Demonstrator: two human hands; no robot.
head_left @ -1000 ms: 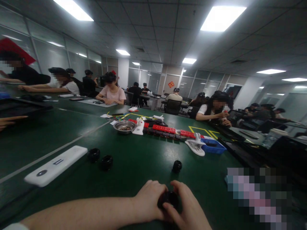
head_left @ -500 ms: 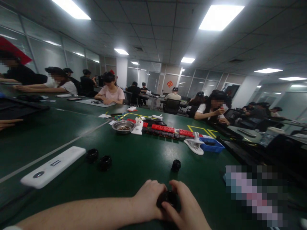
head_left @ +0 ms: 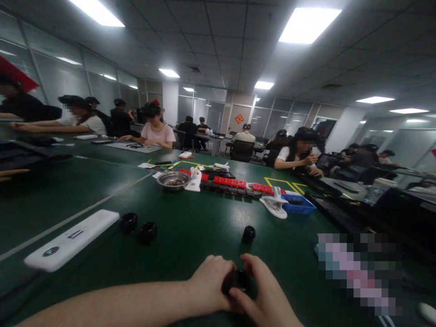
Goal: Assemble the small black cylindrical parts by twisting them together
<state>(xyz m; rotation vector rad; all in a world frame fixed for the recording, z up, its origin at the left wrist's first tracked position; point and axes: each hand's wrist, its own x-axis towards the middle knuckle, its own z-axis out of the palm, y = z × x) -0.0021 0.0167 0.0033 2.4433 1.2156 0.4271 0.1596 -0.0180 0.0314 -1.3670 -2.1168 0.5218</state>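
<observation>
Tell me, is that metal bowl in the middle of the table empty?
Not empty. The metal bowl stands upright on the green table, and a dark heap of small pieces shows inside it; what they are is too small to tell.

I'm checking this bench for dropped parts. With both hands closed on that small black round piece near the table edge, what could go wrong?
The black round part is pinched between the left hand and right hand close to the near edge of the green table; a slip could send it off. Three loose black parts look round and might roll if bumped.

Black part (head_left: pixel 237 281), green table (head_left: pixel 190 231), white bar (head_left: pixel 71 239), blue tray (head_left: pixel 299 204).
</observation>
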